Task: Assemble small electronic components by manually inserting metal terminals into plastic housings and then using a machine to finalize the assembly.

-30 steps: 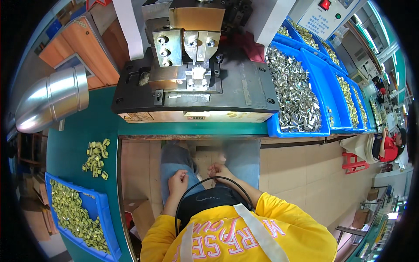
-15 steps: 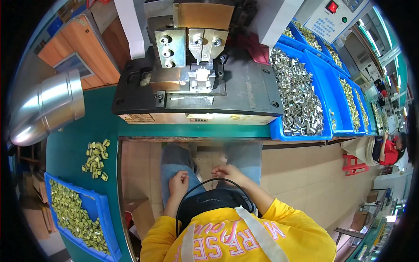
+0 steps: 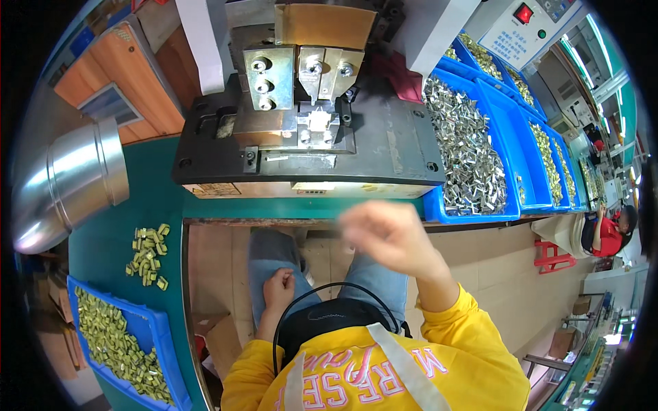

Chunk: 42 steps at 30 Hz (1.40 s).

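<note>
bins: blue bin point(image 3: 504, 137) holds silver clips point(image 3: 466, 147); right hand point(image 3: 387, 236) blurred, grip unclear; left hand point(image 3: 277, 288) clenched.

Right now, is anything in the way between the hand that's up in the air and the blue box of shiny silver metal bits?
Nothing visible blocks it. The right hand, blurred, hangs over the lap below the bench edge; the blue bin of silver clips sits up to its right, with open air between. The left hand rests on the thigh.

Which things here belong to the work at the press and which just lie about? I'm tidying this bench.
In the work:
right hand, raised, blurred
press machine
bin of silver clips

Lying about:
loose brass pieces
bin of brass pieces
metal duct
left hand, on lap
</note>
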Each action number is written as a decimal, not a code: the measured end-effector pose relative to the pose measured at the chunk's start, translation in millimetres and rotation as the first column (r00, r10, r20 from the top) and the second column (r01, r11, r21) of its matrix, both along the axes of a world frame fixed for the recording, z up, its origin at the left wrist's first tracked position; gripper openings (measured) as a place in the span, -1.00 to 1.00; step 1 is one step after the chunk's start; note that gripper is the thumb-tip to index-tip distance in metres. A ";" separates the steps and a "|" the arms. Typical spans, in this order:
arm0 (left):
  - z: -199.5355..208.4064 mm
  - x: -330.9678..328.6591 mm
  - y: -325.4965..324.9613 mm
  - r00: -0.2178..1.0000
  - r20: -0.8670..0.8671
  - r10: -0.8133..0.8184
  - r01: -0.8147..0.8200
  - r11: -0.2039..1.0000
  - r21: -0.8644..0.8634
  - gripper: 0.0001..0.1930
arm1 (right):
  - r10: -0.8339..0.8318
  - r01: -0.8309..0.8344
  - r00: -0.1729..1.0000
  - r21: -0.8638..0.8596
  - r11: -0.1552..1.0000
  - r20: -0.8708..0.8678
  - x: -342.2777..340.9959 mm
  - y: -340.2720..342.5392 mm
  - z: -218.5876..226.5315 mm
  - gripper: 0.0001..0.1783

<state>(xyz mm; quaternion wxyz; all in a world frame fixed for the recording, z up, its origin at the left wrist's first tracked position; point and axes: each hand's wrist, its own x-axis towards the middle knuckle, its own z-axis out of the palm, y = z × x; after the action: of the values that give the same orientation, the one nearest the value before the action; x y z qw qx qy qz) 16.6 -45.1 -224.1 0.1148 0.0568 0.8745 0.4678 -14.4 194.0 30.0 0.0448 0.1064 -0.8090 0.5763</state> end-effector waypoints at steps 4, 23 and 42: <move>1.2 0.0 -1.3 1.000 -0.005 0.006 -0.006 1.000 -0.019 -0.86 | -0.213 0.204 0.970 -0.082 0.976 -0.120 -41.2 -6.4 21.6 -0.66; 0.1 -0.4 -2.9 0.997 -0.003 0.071 -0.071 0.996 0.049 -0.86 | -0.159 0.340 0.777 0.193 0.920 -0.609 -98.5 -17.6 31.0 -0.88; 81.8 -26.4 -19.1 0.959 0.256 -0.119 -0.027 0.864 0.503 -0.86 | -0.247 0.372 0.719 0.060 0.926 -0.650 -23.3 -17.2 15.8 -0.75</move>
<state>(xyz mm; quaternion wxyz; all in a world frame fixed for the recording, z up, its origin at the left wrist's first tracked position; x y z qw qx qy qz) -9.8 -64.1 -142.3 0.2289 0.0393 0.6963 0.6791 -37.7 176.8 45.8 0.3994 0.1599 -0.8030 0.4125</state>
